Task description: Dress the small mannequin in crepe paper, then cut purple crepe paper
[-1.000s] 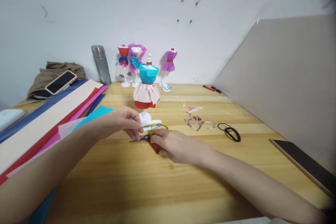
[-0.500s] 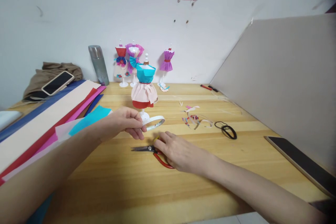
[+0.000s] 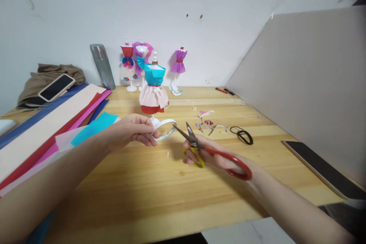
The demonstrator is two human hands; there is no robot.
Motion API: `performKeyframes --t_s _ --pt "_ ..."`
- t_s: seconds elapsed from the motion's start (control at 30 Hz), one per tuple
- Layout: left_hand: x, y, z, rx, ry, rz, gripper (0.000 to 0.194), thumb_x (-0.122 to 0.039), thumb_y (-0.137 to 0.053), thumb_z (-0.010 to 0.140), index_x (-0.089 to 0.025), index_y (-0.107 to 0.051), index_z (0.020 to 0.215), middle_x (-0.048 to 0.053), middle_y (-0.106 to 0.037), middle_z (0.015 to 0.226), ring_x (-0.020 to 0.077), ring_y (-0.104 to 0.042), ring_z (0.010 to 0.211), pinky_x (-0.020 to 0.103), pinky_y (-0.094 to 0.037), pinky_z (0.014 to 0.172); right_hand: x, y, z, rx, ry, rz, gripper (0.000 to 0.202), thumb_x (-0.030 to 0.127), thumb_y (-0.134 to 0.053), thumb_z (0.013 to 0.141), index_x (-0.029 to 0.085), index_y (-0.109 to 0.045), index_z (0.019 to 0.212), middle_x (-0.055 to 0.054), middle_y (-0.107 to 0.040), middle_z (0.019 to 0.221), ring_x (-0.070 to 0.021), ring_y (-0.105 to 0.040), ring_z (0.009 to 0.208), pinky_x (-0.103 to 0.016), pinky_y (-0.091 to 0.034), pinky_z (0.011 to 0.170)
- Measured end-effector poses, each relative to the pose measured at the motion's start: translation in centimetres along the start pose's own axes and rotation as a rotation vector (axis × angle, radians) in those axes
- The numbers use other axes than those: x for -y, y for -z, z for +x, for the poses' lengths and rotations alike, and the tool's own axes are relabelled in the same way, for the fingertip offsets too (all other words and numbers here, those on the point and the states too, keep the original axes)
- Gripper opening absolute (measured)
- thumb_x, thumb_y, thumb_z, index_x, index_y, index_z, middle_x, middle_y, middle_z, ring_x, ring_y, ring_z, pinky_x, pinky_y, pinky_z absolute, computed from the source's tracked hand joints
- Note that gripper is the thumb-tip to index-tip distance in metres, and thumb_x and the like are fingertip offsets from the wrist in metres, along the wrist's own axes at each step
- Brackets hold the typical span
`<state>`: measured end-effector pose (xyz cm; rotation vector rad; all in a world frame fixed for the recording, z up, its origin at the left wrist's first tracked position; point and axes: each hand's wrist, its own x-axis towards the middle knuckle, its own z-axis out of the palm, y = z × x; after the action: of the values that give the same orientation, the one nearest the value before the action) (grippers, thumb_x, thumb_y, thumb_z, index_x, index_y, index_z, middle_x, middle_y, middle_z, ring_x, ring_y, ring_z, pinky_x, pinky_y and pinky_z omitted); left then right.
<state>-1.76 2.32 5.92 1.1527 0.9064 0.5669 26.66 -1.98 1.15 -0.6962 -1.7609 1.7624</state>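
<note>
Coloured paper sheets (image 3: 57, 118): Lying layered at the left of the desk (image 3: 128, 190), with the left forearm crossing over them; a careless sleeve or elbow could be creasing or dragging them.
Left hand (image 3: 138, 131): Pinching the near-left edge of the tape roll, thumb and fingers closed on it, the rest curling beneath.
Dress form (image 3: 153, 87): Standing upright just behind the roll in teal, pink and red paper; a knock from either hand could tip it, I'd judge.
Tape roll (image 3: 166, 122): Hanging above the desk as a thin white ring; gripped at one side only, it could be twisting away if pushed.
Scissors (image 3: 195, 144): Pointing up and leftward, blades parted, one tip meeting or nearly meeting the roll's right rim; whether they're touching, I can't tell. A slip there could be sending that tip towards the left fingers.
Right hand (image 3: 220, 161): Closing around the scissors, fingers curling by the yellow handle, the red loop lying over the palm; how the thumb is sitting, I can't tell.
Hair ties (image 3: 243, 136): Lying beyond the right hand, well apart from the blades.
</note>
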Motion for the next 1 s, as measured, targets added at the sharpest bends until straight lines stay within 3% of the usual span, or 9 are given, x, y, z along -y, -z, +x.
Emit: performKeyframes --t_s 0.1,0.2,0.43,0.8,1.0 --pt "0.4 -0.1 0.3 0.021 0.010 0.005 0.027 -0.034 -0.083 0.071 -0.010 -0.071 0.076 0.009 -0.075 0.078 0.0139 -0.072 0.068 0.018 -0.057 0.063 -0.9 -1.0 0.8 0.109 0.054 0.238 0.068 0.077 -0.053 0.082 0.018 -0.051 0.115 -0.001 -0.052 0.082 -0.0156 -0.059 0.073 -0.032 -0.047 0.068" --pt "0.7 -0.3 0.4 0.023 0.016 0.012 0.028 -0.036 -0.082 0.073 -0.010 -0.071 0.078 0.009 -0.075 0.076 0.0130 -0.071 0.067 0.019 -0.057 0.065 -1.1 -2.2 1.4 0.157 0.012 0.322 0.062 0.072 -0.051 0.088 0.016 -0.052 0.115 -0.002 -0.056 0.082 -0.0140 -0.061 0.066 -0.030 -0.047 0.065" --pt "1.0 -0.6 0.5 -0.033 -0.008 0.016 0.024 -0.032 -0.081 0.073 -0.010 -0.070 0.077 0.009 -0.074 0.082 0.0146 -0.069 0.070 0.025 -0.058 0.069 -1.2 -3.0 1.7 0.106 -0.101 0.412 0.057 0.070 -0.053 0.088 0.018 -0.053 0.110 0.001 -0.058 0.077 -0.0121 -0.059 0.054 -0.034 -0.050 0.067" --pt "1.6 -0.9 0.8 -0.025 0.002 0.034 0.028 -0.035 -0.082 0.071 -0.011 -0.069 0.077 0.008 -0.072 0.077 0.0149 -0.069 0.070 0.025 -0.057 0.070 -1.5 -3.5 0.8 0.070 -0.156 0.482 0.062 0.072 -0.056 0.085 0.016 -0.054 0.111 0.000 -0.060 0.076 -0.0116 -0.059 0.052 -0.033 -0.050 0.067" --pt "1.5 -2.1 0.6 -0.052 0.023 0.125 0.028 -0.037 -0.079 0.072 -0.012 -0.067 0.075 0.008 -0.073 0.073 0.0160 -0.070 0.069 0.027 -0.056 0.070 -1.4 -3.7 1.1 0.026 -0.134 0.541 0.062 0.070 -0.056 0.086 0.015 -0.056 0.114 0.000 -0.059 0.077 -0.0136 -0.061 0.057 -0.032 -0.051 0.065"
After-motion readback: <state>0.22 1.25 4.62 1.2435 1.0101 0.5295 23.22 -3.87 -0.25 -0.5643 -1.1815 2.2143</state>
